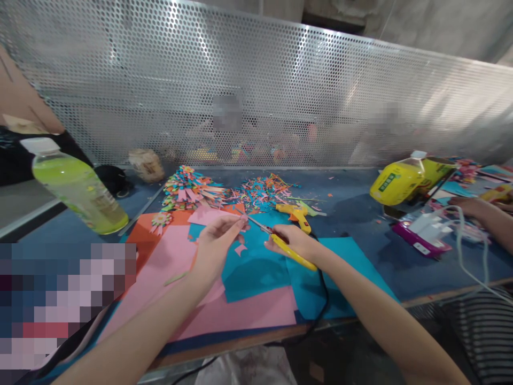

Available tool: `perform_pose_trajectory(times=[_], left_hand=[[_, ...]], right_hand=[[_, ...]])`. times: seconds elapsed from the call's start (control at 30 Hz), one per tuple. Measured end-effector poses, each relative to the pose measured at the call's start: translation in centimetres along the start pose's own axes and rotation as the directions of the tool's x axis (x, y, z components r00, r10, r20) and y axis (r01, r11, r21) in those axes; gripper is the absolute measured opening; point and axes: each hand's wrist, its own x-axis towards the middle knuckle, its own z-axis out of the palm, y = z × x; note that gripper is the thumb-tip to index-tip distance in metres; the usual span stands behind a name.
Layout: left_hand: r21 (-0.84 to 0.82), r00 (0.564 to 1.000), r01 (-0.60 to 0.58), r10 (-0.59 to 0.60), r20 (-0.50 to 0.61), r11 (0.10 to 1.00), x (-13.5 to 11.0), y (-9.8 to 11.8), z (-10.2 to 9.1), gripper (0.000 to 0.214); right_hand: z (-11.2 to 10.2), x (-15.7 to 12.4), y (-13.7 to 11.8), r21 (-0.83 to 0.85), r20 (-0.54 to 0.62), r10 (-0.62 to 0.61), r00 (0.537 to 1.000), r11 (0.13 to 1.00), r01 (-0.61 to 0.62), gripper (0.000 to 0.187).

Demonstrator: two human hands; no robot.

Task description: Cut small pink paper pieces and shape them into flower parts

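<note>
Right hand [294,243] wrapped round the scissors [267,231] above the teal sheet [256,272], blades aimed up-left at the left hand [216,240], which pinches a pink scrap [242,218]. Scrap's mostly hidden by fingers, blades blurry.

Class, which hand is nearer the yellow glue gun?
Right. The right hand, holding scissors, is just in front of the glue gun; the left hand is farther off to its left.

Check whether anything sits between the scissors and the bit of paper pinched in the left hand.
Nothing visible does. The scissors in the right hand point their blades straight at the small pink piece in the left hand; only flat blue paper lies beneath.
</note>
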Motion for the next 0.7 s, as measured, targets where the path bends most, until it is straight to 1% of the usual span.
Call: perform_pose_trajectory(times=[0.2, 0.43, 0.7], left_hand=[[0.005, 1.000, 0.001, -0.001, -0.019, 1.000, 0.06, 0.13, 0.10, 0.018], [0.006, 1.000, 0.004, -0.004, -0.020, 1.000, 0.05, 0.08, 0.07, 0.019], [0.005, 1.000, -0.012, 0.012, -0.005, 1.000, 0.20, -0.06, -0.18, 0.016]], right_hand=[[-0.16, -0.04, -0.24, -0.002, 0.000, 0.000, 1.000, 1.000, 0.000, 0.038], [0.09, 0.19, 0.39, 0.000, 0.001, -0.023, 1.000, 1.000, 0.023, 0.039], [-0.37, 0.03, -0.46, -0.040, 0.014, 0.012, 1.000, 0.999, -0.011, 0.044]])
